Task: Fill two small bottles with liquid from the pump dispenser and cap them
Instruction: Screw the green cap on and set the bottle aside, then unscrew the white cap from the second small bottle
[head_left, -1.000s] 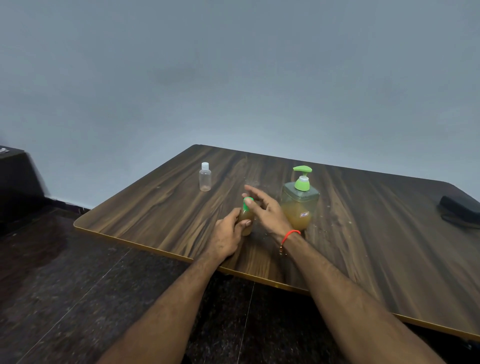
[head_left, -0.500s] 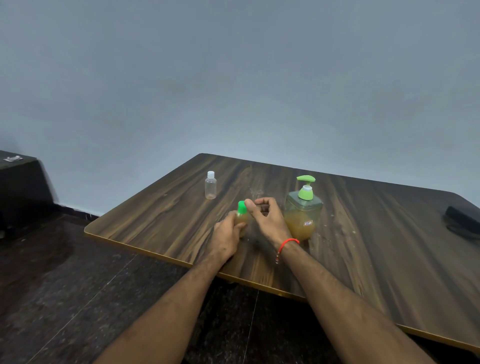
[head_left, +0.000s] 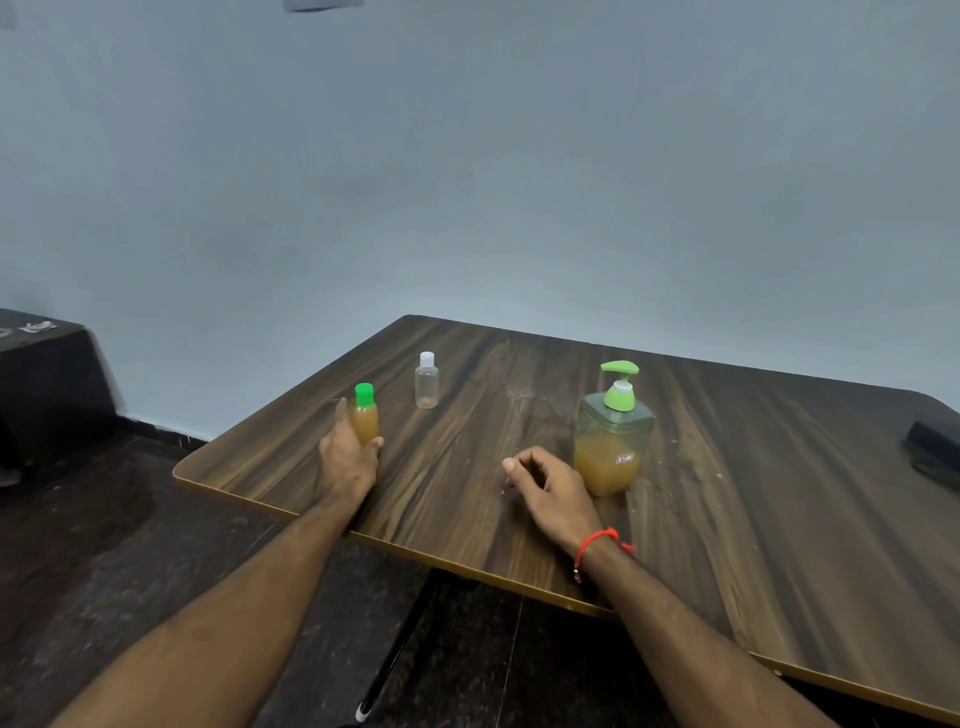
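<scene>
- Right hand (head_left: 550, 486): nearest item, resting on the table (head_left: 753, 519) near its front edge, fingers loosely curled and holding nothing. A red thread band (head_left: 597, 543) circles the wrist. The hand sits just left of the pump dispenser.
- Left hand (head_left: 347, 457): on the left side of the table, fingers and thumb wrapped around the lower body of the filled bottle (head_left: 365, 418). That bottle stands upright, amber liquid inside, green cap (head_left: 364, 395) on top.
- Pump dispenser (head_left: 613, 431): upright, right of centre, roughly half full of amber liquid, green nozzle pointing left.
- Empty bottle (head_left: 426, 382): clear, white cap on, upright, long axis vertical. It stands just beyond and to the right of the left hand, and far and well to the left of the right hand.
- Judgement: one bottle looks done; the empty one comes next. The left hand is clearly nearer, but is occupied; the right hand is free, yet must cross the table to reach it.
- Dark object (head_left: 935, 452): far right edge, unidentifiable.
</scene>
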